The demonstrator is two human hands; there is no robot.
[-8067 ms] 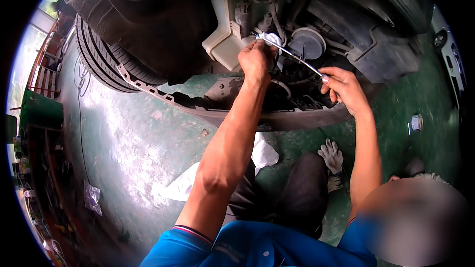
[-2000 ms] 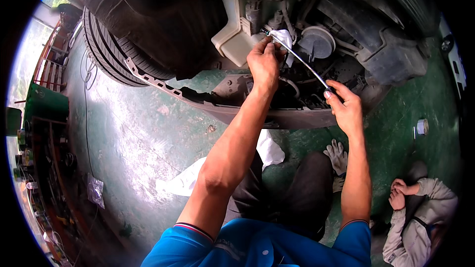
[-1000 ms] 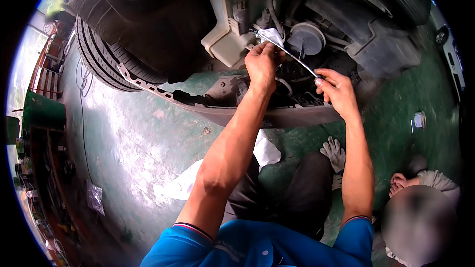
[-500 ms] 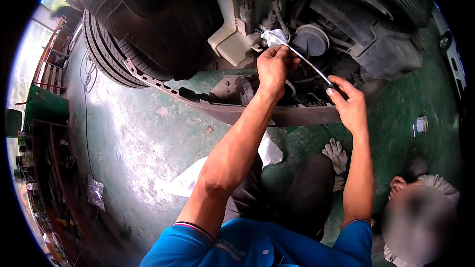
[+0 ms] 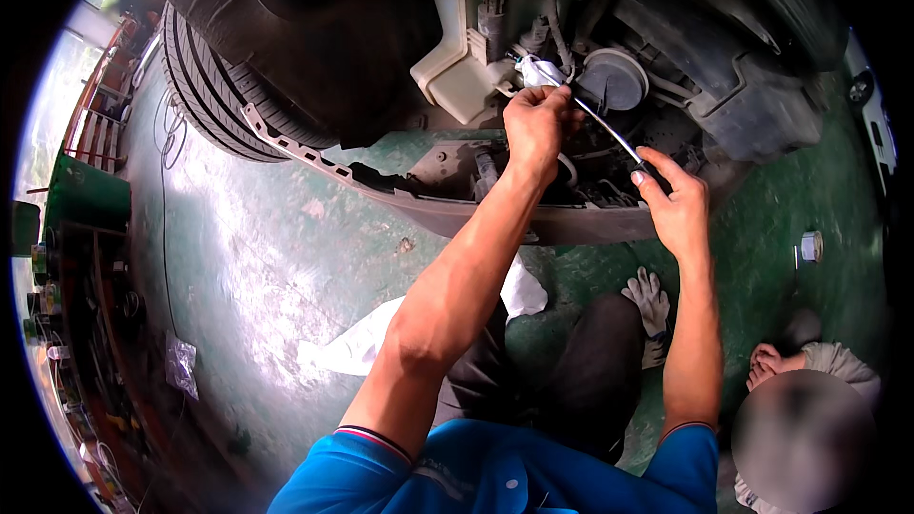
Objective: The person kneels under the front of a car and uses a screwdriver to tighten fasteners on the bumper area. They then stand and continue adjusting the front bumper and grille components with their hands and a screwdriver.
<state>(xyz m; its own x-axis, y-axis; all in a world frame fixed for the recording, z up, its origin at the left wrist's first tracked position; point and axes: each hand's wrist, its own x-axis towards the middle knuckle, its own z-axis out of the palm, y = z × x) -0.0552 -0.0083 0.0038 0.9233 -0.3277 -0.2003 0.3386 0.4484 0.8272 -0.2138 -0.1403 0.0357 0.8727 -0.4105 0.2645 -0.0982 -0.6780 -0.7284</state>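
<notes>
White crumpled cloth (image 5: 539, 71), pinched in the left hand's (image 5: 535, 121) closed grip around the thin metal rod (image 5: 609, 133) inside the car's open front, could slip off if the right hand (image 5: 674, 209), fingers clamped on the rod's lower end, jerks sideways.

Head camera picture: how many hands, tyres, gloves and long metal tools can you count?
Hands: 2, the left hand and the right hand
Tyres: 1, the black tyre
Gloves: 1, the white glove on the green floor
Long metal tools: 1, the thin metal rod held in both hands
Total: 5
</notes>
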